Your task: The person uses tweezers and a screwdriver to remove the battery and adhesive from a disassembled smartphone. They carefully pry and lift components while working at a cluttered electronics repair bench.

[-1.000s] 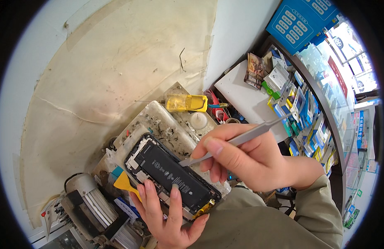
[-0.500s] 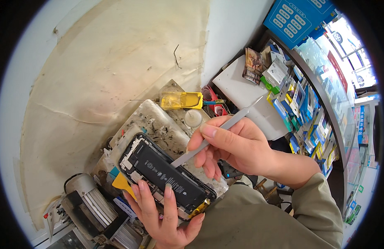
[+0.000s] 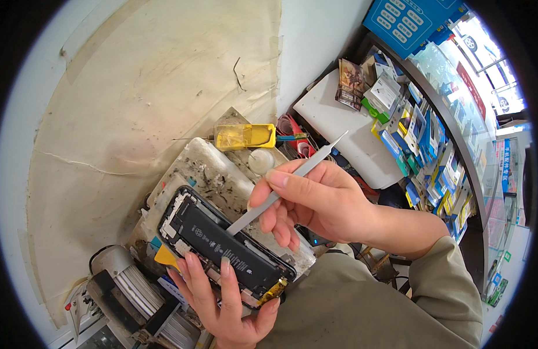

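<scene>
An opened smartphone, its insides bare, lies tilted in my left hand, whose fingers grip its near side. A black battery fills most of the phone's middle, with a gold flex strip at the lower right end. Pinched in my right hand is a pair of grey metal tweezers. Its pointed end faces up and right, away from the phone. The broad end meets the battery's far long edge; how deep it reaches there is hidden.
Under the phone is a stained, debris-strewn work block. Beyond it sit a yellow-handled tool and a small round white container. A grey machine stands at lower left. Packaged goods crowd the right side.
The phone and both hands appear slightly farther left, as does the background. The tweezers' broad end stays at the battery edge, its handle somewhat lower toward the phone.
</scene>
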### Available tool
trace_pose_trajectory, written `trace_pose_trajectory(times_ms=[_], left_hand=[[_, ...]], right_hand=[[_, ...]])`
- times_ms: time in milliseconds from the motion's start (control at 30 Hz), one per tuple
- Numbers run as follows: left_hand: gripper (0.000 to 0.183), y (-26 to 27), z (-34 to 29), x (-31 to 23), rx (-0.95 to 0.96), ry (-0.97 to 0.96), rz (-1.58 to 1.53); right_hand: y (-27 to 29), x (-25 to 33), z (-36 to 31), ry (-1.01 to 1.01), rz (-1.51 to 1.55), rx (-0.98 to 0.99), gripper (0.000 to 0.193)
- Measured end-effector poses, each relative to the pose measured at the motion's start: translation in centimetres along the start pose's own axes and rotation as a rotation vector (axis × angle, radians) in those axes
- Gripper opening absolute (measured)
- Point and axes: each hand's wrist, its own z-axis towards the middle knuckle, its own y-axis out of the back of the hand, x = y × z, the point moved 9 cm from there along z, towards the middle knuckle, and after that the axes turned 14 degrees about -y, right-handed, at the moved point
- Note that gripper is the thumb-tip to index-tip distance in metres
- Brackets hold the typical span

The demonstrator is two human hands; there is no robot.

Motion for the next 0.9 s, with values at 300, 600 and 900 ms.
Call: trace_pose_trajectory(times_ms=[300, 600, 900], left_hand=[[0.099, 0.6, 0.8, -0.1, 0.002, 0.07, 0.013], [0.1, 1.6, 1.9, 0.0, 0.055, 0.116, 0.078], [0.086, 2.1, 2.5, -0.3, 0.034, 0.149, 0.106]], right_hand=[[-1.3, 0.6, -1.4, 0.086, -0.218, -0.108, 0.035], [-1.1, 0.0, -0.6, -0.002, -0.157, -0.096, 0.037], [-0.7, -1.5, 0.6, -0.101, 0.038, -0.03, 0.038]])
